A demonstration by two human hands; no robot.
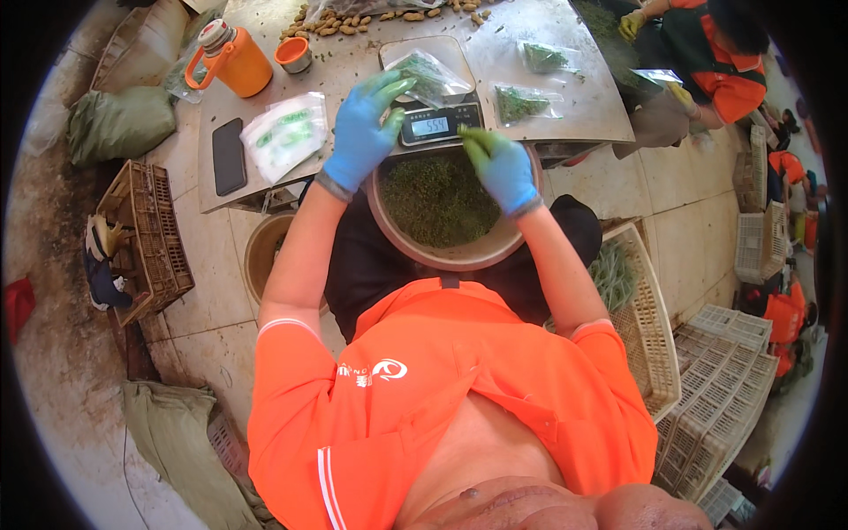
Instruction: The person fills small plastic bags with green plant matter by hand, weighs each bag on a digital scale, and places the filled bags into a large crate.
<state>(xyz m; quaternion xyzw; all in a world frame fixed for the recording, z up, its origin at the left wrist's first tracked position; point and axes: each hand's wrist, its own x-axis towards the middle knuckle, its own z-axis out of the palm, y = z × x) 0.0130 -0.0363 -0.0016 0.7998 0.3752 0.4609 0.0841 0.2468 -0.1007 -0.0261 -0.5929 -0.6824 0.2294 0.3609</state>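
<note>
A clear plastic bag of green sprigs (424, 76) lies on the pan of a digital kitchen scale (434, 126), whose display is lit. My left hand (364, 132), in a blue glove with green-stained fingers, is at the bag's left side; thumb and forefinger are apart, the fingertips overlapping the bag's edge. At the scale's front right corner is my gloved right hand (503, 169), its fingertips close together; whether they pinch anything is too small to tell. Below both hands, a round tub (457, 258) between my legs holds loose small green plant pieces (437, 199).
Filled bags (523, 104) lie right of the scale. Left are printed plastic bags (288, 136), a smartphone (229, 156), an orange jug (242, 66) and a cup (293, 54). Peanuts (331, 25) lie behind. Crates (715, 397) stand right; a co-worker (729, 79) sits at far right.
</note>
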